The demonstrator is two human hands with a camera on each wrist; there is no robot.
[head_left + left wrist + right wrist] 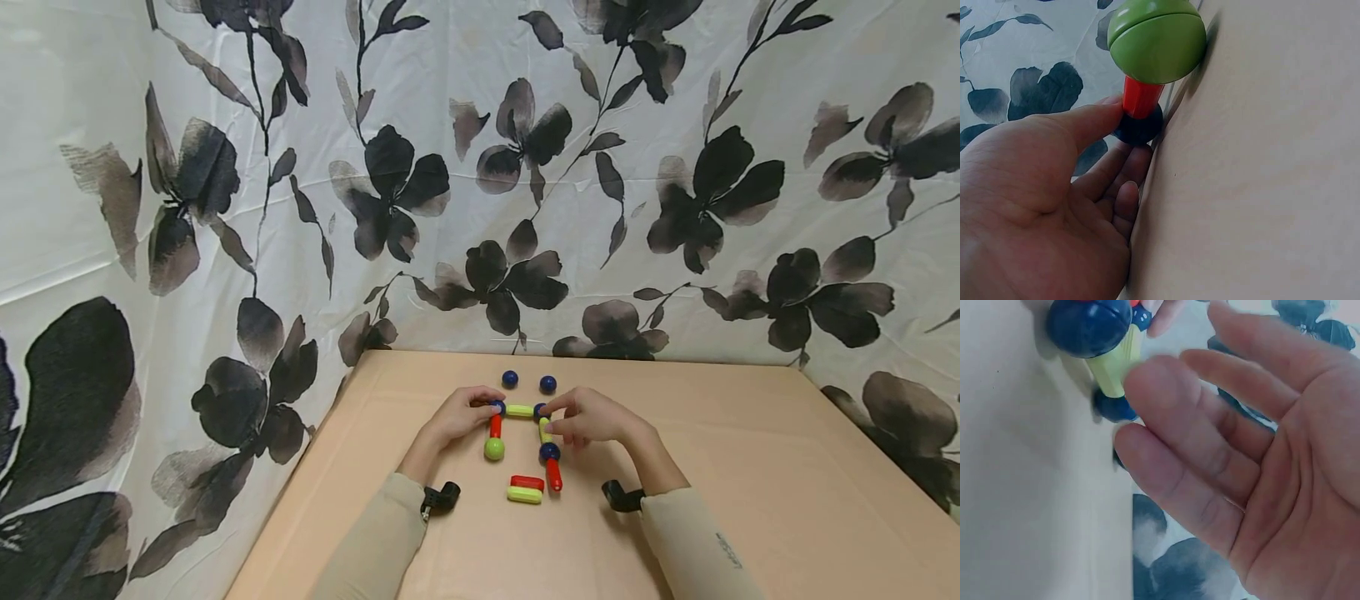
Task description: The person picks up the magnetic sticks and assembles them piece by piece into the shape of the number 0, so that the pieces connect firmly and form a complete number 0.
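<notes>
A joined figure of balls and rods lies on the table. My left hand pinches the blue ball at its far left corner between thumb and fingers. A red rod runs from that ball toward me to a green ball. A yellow-green rod spans across to another blue ball. From there a second yellow-green rod leads to a nearer blue ball, which bears a red rod. My right hand hovers beside this right side, fingers loosely bent and holding nothing.
Two loose blue balls, a left one and a right one, lie beyond the figure. Nearer me, a loose red rod lies against a yellow-green rod. A flowered cloth hangs behind the tan table.
</notes>
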